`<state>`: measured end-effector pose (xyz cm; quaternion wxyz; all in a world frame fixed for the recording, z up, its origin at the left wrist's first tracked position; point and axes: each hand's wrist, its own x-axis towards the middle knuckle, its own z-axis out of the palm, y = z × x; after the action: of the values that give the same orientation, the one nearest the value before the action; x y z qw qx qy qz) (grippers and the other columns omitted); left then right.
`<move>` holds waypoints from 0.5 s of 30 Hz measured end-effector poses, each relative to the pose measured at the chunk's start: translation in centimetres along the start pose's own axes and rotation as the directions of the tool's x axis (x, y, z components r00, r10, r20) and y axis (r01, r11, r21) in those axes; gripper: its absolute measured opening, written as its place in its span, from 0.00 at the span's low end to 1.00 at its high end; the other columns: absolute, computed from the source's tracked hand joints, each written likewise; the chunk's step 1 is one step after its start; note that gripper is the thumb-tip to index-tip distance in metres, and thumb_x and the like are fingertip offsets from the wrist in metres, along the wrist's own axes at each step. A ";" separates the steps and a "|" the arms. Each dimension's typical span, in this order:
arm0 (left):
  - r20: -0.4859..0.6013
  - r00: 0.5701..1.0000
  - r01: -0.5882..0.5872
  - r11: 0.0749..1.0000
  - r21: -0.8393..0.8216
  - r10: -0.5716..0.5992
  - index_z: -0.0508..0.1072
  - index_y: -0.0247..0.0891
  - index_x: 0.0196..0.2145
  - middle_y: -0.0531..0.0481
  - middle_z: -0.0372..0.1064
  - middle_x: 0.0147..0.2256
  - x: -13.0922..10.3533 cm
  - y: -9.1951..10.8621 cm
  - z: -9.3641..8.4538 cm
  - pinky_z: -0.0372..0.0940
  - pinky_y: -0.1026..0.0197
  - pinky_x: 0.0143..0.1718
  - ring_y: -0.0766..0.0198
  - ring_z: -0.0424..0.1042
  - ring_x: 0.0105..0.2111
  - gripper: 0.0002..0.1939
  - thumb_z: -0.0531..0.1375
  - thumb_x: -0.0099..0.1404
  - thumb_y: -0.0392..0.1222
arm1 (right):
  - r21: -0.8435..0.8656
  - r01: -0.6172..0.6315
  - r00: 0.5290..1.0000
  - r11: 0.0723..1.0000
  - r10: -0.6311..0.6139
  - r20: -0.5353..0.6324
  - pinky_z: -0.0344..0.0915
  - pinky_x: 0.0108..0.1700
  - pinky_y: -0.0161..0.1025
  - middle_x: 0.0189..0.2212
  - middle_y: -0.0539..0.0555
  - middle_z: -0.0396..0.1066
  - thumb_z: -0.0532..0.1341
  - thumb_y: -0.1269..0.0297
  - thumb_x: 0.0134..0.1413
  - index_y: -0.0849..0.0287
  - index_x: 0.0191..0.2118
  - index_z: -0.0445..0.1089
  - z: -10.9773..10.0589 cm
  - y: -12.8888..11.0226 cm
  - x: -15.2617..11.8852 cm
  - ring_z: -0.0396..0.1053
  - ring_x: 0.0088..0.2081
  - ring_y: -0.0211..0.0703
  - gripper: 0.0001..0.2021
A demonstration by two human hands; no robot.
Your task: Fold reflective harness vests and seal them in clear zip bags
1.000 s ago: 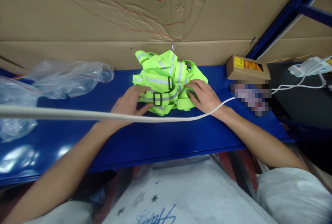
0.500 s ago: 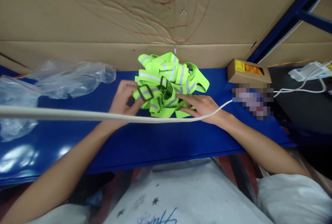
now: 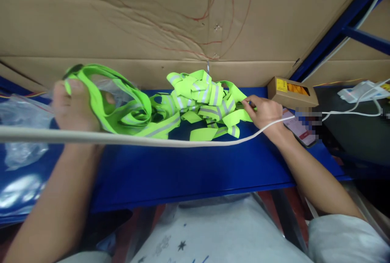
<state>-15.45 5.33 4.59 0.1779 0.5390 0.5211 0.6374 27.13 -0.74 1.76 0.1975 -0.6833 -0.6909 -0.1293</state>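
A tangled heap of neon-green reflective straps (image 3: 198,92) with silver stripes lies against the cardboard at the back of the blue table. At the left, my left hand (image 3: 76,104) is closed around part of the green strap and holds it up, pulled out from the heap. Loops of that strap hang between the hand and the pile. A dark buckle shows near the top of these fingers. On the other side, my right hand (image 3: 265,111) pinches a strap end at the heap's right edge.
A white cable (image 3: 137,138) crosses in front of me. Clear plastic bags (image 3: 26,133) lie at the left. A small cardboard box (image 3: 291,92) and a phone (image 3: 300,127) sit at the right. Cardboard (image 3: 137,19) with red threads stands behind.
My left hand has moved left, drawing loops of strap out of the heap. My right hand has shifted right and now pinches a strap. The heap has spread out.
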 end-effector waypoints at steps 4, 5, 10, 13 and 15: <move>0.246 0.967 -0.105 0.981 0.165 0.062 0.66 0.43 0.56 0.46 0.78 0.46 -1.6 -0.4 0.3 0.72 0.47 0.41 0.53 0.80 0.48 0.27 0.49 0.75 0.67 | 0.103 0.206 0.977 0.973 -0.198 -0.081 0.65 0.52 0.56 0.46 0.65 0.79 0.53 0.53 0.74 0.60 0.50 0.78 0.5 -0.6 -0.4 0.75 0.49 0.61 0.20; 0.309 0.943 -0.188 0.963 0.195 0.122 0.67 0.43 0.57 0.43 0.76 0.52 -2.0 -0.6 0.5 0.73 0.44 0.46 0.50 0.78 0.54 0.28 0.51 0.74 0.67 | 0.145 0.262 0.963 0.954 -0.250 -0.099 0.65 0.56 0.58 0.51 0.66 0.77 0.53 0.52 0.74 0.60 0.55 0.76 0.6 -1.1 -0.7 0.74 0.53 0.62 0.21; 0.640 0.713 -0.555 0.787 0.269 0.285 0.57 0.38 0.71 0.29 0.48 0.73 -3.9 -1.3 1.5 0.62 0.29 0.67 0.32 0.53 0.73 0.52 0.68 0.60 0.68 | 0.286 0.424 0.891 0.859 -0.452 0.037 0.49 0.69 0.77 0.76 0.70 0.45 0.60 0.32 0.62 0.55 0.75 0.54 0.7 -3.2 -2.5 0.46 0.76 0.73 0.45; 0.820 0.563 -0.646 0.672 0.363 0.098 0.46 0.47 0.76 0.31 0.37 0.76 -5.2 -1.4 1.6 0.57 0.21 0.66 0.25 0.45 0.74 0.56 0.69 0.62 0.65 | 0.264 0.414 0.859 0.871 -0.470 0.204 0.36 0.69 0.85 0.79 0.68 0.34 0.62 0.31 0.59 0.50 0.78 0.45 1.4 -3.0 -3.0 0.35 0.78 0.77 0.51; 0.870 0.493 -0.684 0.625 0.377 0.014 0.46 0.51 0.76 0.33 0.33 0.77 -5.8 -1.4 1.7 0.60 0.23 0.65 0.25 0.48 0.74 0.49 0.67 0.67 0.60 | 0.248 0.390 0.858 0.887 -0.448 0.253 0.35 0.69 0.85 0.79 0.68 0.33 0.63 0.34 0.61 0.51 0.78 0.44 2.1 -2.6 -2.9 0.33 0.78 0.76 0.50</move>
<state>-12.42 2.12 0.28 0.0315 0.8906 0.4423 0.1007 24.34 -2.50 -1.24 0.1196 -0.5058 -0.8543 0.0027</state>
